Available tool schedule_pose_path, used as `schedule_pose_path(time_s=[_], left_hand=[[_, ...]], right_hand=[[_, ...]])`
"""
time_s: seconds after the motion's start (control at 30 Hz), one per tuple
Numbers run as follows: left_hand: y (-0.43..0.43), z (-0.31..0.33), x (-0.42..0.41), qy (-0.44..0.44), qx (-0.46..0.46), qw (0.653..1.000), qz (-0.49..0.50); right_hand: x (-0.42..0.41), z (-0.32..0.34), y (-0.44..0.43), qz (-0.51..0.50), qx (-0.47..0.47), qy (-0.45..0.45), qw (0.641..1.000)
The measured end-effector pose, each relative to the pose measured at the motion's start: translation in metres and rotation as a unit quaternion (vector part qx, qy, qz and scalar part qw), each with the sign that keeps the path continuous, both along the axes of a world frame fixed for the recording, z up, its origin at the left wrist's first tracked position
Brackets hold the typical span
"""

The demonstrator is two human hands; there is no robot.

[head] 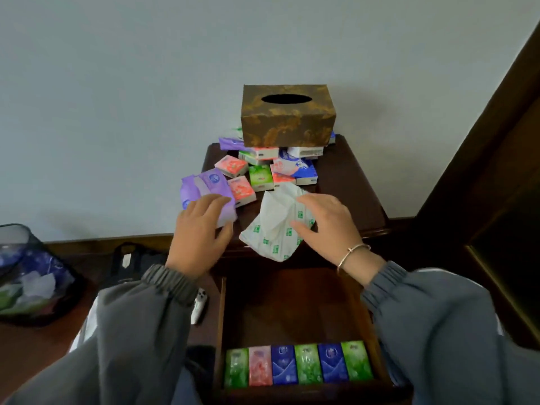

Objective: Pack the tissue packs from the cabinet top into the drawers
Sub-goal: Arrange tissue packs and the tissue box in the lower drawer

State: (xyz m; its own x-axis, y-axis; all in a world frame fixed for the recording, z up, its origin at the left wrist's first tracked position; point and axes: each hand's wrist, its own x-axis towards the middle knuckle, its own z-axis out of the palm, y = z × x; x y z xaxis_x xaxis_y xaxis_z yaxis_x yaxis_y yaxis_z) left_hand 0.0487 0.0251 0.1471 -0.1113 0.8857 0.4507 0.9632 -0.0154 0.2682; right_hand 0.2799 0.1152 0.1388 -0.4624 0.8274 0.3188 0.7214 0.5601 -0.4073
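The left grip [201,232] pinched the purple pack [204,185]; the right grip [324,220] lay spread, and the open white pack [271,232] beneath it might shed tissue.

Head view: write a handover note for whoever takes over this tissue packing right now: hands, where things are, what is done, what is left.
Left hand: grips the purple pack at the front left edge of the cabinet top.
Right hand: rests, fingers spread, on the white pack with green print.
Drawer: open; six small packs stand in a row at its front.
Done: that one row.
Left: the two soft packs under the hands, plus the loose pile in front of and under the brown tissue box.
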Motion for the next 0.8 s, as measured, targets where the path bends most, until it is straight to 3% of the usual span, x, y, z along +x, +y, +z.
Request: schedule_pose_path(time_s=[0.1, 0.23, 0.37, 0.57, 0.7, 0.8], left_hand=[[0.013, -0.005, -0.023, 0.069, -0.054, 0.994, 0.065], [0.028, -0.021, -0.046, 0.108, -0.161, 0.979, 0.056], [0.029, -0.032, -0.058, 0.066, -0.192, 0.979, 0.002], [0.019, -0.030, -0.064, 0.059, -0.161, 0.984, -0.049], [0.016, -0.030, -0.046, 0.044, -0.123, 0.991, -0.016], [0.016, -0.026, -0.034, -0.005, -0.059, 0.998, 0.010]], right_hand=[[-0.031, -0.008, 0.020, 0.022, -0.040, -0.123, 0.991], [-0.035, -0.038, 0.034, 0.042, -0.126, -0.219, 0.967], [-0.004, -0.045, 0.052, 0.053, -0.104, -0.245, 0.963], [0.038, -0.038, 0.067, 0.087, -0.140, -0.229, 0.959], [0.038, -0.042, 0.055, 0.050, -0.068, -0.176, 0.981], [0.038, -0.048, 0.036, 0.002, 0.002, -0.073, 0.997]])
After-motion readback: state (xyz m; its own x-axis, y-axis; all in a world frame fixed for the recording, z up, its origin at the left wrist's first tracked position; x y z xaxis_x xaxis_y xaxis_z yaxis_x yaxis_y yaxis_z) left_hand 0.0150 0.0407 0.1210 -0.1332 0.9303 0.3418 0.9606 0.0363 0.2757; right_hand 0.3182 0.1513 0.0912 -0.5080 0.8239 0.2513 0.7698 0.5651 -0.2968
